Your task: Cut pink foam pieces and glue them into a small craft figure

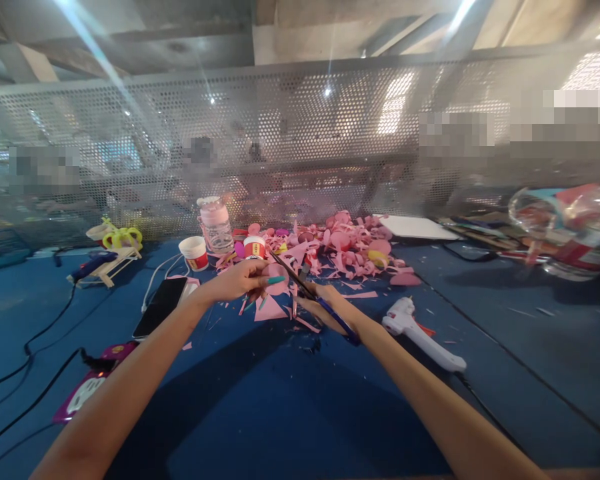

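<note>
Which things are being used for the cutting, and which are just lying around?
In use, it seems:
pink piece, in the left hand
scissors, in the right hand
pink scraps

Just lying about, probably:
phone
white glue gun
pink-lidded bottle
paper cup

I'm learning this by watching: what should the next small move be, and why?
Probably one small snip along the edge of the round pink piece, with the left hand steadying it. That hand holds the piece up above the table, while the right hand grips the scissors, their blades close to it.
</note>
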Demonstrator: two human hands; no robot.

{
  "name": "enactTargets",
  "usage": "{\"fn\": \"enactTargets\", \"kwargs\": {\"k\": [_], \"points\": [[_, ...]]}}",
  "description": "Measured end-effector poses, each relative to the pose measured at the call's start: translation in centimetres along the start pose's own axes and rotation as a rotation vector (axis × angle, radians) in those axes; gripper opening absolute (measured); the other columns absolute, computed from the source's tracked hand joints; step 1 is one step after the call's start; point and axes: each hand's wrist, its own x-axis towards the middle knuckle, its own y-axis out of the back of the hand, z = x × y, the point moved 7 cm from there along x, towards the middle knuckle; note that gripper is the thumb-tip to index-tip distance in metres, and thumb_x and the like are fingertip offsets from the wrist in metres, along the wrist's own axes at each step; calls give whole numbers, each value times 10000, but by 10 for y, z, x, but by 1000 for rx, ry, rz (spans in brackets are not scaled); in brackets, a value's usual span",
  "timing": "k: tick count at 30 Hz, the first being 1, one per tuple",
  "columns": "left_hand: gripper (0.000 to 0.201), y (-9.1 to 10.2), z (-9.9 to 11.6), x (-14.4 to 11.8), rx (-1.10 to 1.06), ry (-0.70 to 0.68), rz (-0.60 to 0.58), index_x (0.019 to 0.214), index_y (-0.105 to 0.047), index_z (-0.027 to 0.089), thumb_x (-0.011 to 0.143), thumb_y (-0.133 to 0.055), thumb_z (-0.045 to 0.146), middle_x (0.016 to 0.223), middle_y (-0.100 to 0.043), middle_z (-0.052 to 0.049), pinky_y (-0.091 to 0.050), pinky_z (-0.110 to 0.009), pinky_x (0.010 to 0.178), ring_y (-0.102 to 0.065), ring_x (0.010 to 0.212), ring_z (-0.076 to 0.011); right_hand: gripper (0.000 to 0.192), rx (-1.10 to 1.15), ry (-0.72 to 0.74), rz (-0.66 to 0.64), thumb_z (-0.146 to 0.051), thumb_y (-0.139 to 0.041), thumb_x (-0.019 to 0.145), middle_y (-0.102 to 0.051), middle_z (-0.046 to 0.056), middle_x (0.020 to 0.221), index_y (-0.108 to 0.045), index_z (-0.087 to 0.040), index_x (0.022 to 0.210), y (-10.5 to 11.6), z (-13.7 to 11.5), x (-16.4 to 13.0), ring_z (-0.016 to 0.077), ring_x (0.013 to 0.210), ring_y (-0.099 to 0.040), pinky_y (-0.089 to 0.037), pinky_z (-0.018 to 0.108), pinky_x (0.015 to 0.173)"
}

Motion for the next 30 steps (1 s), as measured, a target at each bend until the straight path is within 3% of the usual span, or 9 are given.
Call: {"fn": "enactTargets", "kwargs": {"k": [5,12,19,23,30], "points": [[279,3,-2,-1,22,6,-22,803,-479,145,803,-569,409,569,-591,16,-372,-169,411,-508,413,-50,326,-22,51,55,-480,-492,805,-503,-12,584,-569,-163,799,2,1,0,131,566,-486,-351,225,523],[302,4,-5,1,1,16,-27,771,-469,153,790,-592,428,592,-624,-4,-411,-184,430,-554,435,-72,353,32,10,48,-515,-542,773,-444,-44,450,-486,-189,649,2,2,-2,105,418,-438,-319,218,425],[365,3,-2,6,-89,-57,93,819,-524,128,758,-622,474,688,-651,-41,-478,-218,503,-655,571,-139,326,298,-2,123,-510,-461,837,-453,-64,507,-460,-186,812,-3,15,2,87,378,-435,-378,221,410],[409,-1,-2,8,-145,-74,89,834,-503,140,725,-640,510,774,-668,-49,-485,-215,490,-670,583,-149,307,289,69,160,-477,-485,832,-485,-46,598,-481,-177,900,-6,18,4,109,492,-509,-417,232,473],[430,-7,0,7,-193,-66,43,942,-519,131,735,-648,485,663,-658,-24,-545,-279,559,-675,589,-174,279,213,102,119,-445,-481,835,-501,-29,604,-504,-169,864,-6,10,3,133,599,-514,-404,241,537]]}}
